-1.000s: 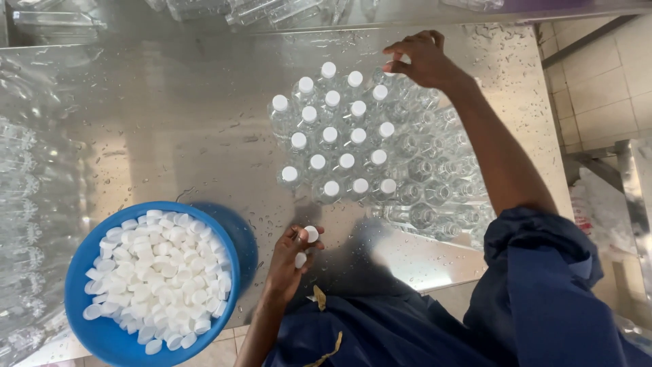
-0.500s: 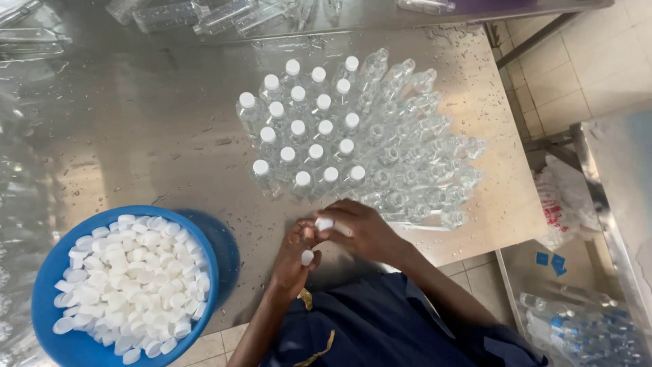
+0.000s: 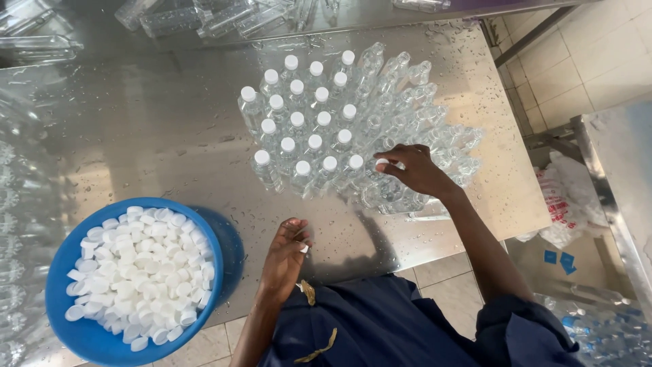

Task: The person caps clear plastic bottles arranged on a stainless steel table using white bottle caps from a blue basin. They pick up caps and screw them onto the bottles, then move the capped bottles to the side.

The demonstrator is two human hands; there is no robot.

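Note:
A cluster of clear plastic bottles (image 3: 380, 122) stands on a wet steel table (image 3: 149, 129); those on the left wear white caps, those on the right are uncapped. My right hand (image 3: 414, 170) reaches over the near side of the cluster and pinches a white cap (image 3: 382, 162) at a bottle's mouth. Near the table's front edge my left hand (image 3: 284, 258) is curled around white caps, one showing at the fingertips. A blue bowl (image 3: 78, 333) heaped with white caps sits to the left of that hand.
More empty clear bottles lie along the table's far edge (image 3: 224, 17) and stand at the left edge (image 3: 20, 224). To the right are a tiled floor, a white plastic bag (image 3: 564, 204) and another steel surface (image 3: 621, 183).
My right hand left my left hand at the table's front edge and moved up to the bottles carrying a cap. The left hand stayed near the edge.

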